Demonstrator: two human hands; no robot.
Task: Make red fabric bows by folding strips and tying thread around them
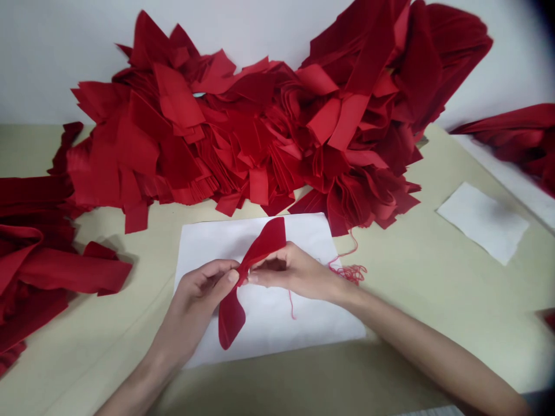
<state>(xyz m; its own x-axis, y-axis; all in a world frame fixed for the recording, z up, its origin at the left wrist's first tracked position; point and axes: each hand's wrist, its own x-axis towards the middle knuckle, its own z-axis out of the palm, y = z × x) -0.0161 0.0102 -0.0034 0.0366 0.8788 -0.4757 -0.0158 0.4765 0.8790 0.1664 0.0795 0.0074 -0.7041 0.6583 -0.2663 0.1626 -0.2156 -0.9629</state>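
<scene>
And there's the long, curved red fabric strip slanting upper right to lower left over a white paper sheet, pinched at its narrow middle! The left hand and right hand grip it from either side, equally close.

Head-worn view, angled down at the hands

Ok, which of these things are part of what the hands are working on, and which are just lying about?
Being worked on: left hand and right hand pinching a red fabric piece, over white paper, red thread nearby.

Lying about: big red fabric pile, red strips, white sheet.
</scene>
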